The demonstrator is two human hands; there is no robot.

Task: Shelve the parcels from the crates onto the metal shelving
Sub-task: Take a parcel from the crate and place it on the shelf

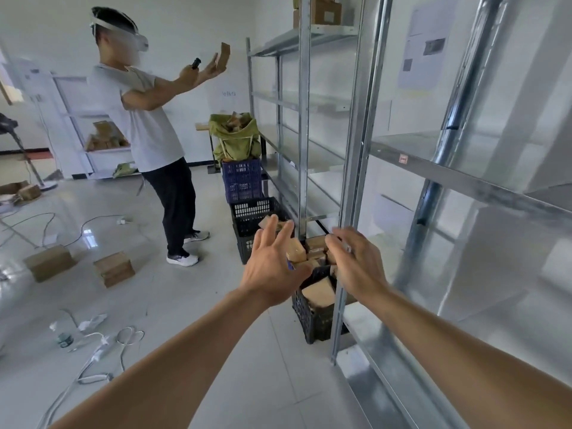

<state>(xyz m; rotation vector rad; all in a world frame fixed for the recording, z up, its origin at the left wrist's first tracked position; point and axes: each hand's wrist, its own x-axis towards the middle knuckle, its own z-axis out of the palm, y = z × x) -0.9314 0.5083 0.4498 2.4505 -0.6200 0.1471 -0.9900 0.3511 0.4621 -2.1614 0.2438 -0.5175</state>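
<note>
A black plastic crate (312, 317) stands on the floor beside the metal shelving (433, 162), holding several brown cardboard parcels (318, 293). My left hand (272, 267) hovers above the crate with fingers spread, empty. My right hand (356, 264) hangs over the same crate, fingers apart and curled downward, holding nothing. A second black crate (250, 212) sits just behind, with a parcel partly hidden by my left fingers. The shelves near me are bare; a few boxes (325, 10) rest on the top shelf.
Another person (154, 134) stands to the left holding a parcel up. A blue crate (241, 181) with a green bag (235, 134) stands farther back. Two boxes (114, 269), cables (102, 351) and a bottle (63, 335) lie on the floor at left.
</note>
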